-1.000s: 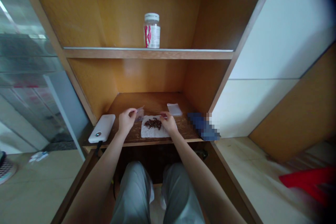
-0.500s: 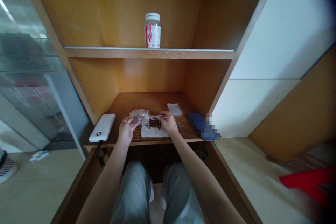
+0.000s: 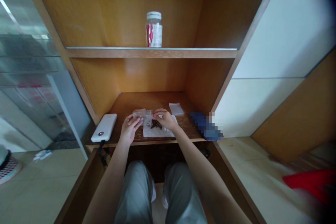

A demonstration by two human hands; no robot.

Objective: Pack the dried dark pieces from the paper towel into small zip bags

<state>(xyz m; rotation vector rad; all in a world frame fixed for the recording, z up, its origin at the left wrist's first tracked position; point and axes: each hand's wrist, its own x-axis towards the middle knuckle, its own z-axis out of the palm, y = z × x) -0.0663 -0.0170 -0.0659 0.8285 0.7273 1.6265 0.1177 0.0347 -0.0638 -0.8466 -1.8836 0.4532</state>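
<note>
We worked at the lower shelf (image 3: 131, 103) of a wooden cabinet, with both hands together over a small heap of dark, dried shreds (image 3: 156, 124). Our left hand (image 3: 129, 129) was half open, its fingers curled and their tips against the near edge of a clear plastic bag (image 3: 141, 114); we could not tell whether they had a firm hold. Our right hand (image 3: 164, 119) was more closed, with the thumb and fingers pinched at the bag's right corner, apparently gripping it. The bag lay just left of the heap and partly over it, and looked to be the piece in hand. The heap sat on a white tissue (image 3: 160, 133), its left part hidden by the bag. With the shreds so close beneath, moving the bag called for a steady hold.

A white power bank (image 3: 104, 127) lay to the left. Far right lay a small white packet (image 3: 176, 109), and a pixelated blue object (image 3: 206, 126) lay nearer the right wall. A labelled jar (image 3: 154, 29) stood on the shelf above.
</note>
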